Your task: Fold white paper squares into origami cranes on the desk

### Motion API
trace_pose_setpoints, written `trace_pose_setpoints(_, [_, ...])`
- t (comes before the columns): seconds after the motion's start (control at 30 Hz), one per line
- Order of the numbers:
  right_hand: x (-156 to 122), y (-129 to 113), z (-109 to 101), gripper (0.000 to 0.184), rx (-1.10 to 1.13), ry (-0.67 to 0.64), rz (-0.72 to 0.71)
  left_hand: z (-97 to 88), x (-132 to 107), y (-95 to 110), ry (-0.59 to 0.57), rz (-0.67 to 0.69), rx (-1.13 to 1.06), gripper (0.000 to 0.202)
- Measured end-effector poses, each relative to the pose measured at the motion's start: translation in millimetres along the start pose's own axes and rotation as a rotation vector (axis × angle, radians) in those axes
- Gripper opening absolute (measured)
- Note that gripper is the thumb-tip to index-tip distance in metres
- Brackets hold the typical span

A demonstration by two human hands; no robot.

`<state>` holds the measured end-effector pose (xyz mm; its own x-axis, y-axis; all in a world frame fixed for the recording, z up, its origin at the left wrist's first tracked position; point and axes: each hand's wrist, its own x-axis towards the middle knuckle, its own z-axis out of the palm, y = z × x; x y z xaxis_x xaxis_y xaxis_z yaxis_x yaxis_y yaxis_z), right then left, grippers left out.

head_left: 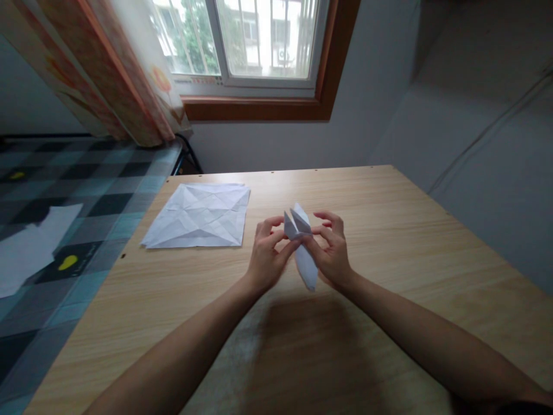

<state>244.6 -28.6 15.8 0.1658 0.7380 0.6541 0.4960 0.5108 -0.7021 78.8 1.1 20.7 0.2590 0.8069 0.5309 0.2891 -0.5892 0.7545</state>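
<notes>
A folded white paper figure (307,268) is held above the table between both hands, with pointed flaps standing up at its top and a long tapered part hanging down toward me. My left hand (268,253) pinches its left side, thumb in front and fingers behind. From the right, my right hand (332,249) grips the same paper with thumb and index finger, its other fingers curled loosely off the paper. Both thumbs almost meet at the middle of the figure. Part of the folds is hidden behind the fingers.
Creased white paper sheets (207,216) lie flat on the wooden table (415,242) to the left. Beyond the table's left edge, more white paper (30,248) rests on a checkered bed cover (99,213). A curtain (125,75) and a window (268,40) are at the back.
</notes>
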Motion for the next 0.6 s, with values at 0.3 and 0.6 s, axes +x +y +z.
trace_pose_setpoints(0.3, [-4.4,1.8,4.0,0.021,0.217,-0.288,0.272,7.5,4.9,-0.9,0.173,-0.295,-0.474,0.024])
trace_pose_setpoints(0.6, [-6.3,2.4,8.2,0.037,0.479,-0.495,0.560,4.3,13.9,-17.0,0.403,-0.371,-0.474,0.025])
